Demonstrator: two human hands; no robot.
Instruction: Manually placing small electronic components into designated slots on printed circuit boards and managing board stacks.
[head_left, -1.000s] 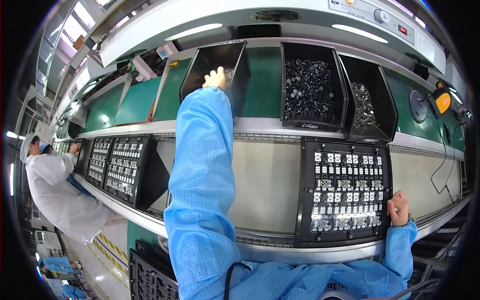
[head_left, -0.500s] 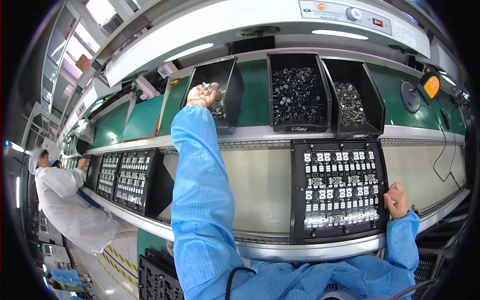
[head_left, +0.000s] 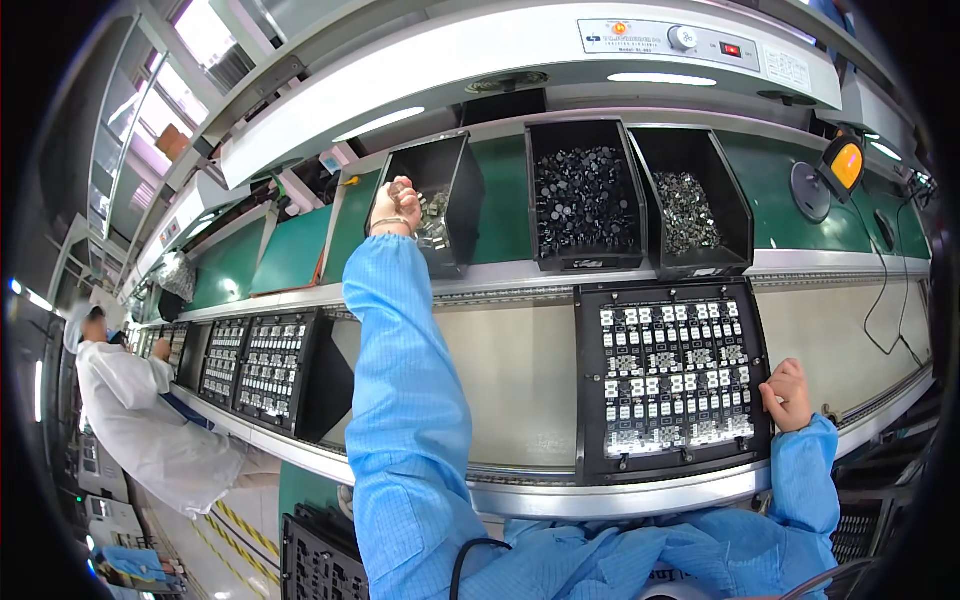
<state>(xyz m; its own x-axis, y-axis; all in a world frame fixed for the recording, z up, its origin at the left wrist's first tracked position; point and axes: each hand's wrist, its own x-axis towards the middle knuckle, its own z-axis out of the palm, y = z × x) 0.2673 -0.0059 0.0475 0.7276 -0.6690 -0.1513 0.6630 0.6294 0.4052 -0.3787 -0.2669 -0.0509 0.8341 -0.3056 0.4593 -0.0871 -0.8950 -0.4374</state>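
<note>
Factory assembly line, conveyor bench (head_left: pixel 520 380) with green belt behind. Left hand (head_left: pixel 395 205) was up at the front rim of the left black parts bin (head_left: pixel 440 205), fingers pinched on a few small silvery components. Right hand (head_left: pixel 790 395) was curled against the right edge of the black PCB tray (head_left: pixel 670 380) at the bench's near edge. Two more bins (head_left: pixel 585 195) of dark and metallic parts sat to the right. Co-worker in white (head_left: pixel 140 420) stood at the far left.
</note>
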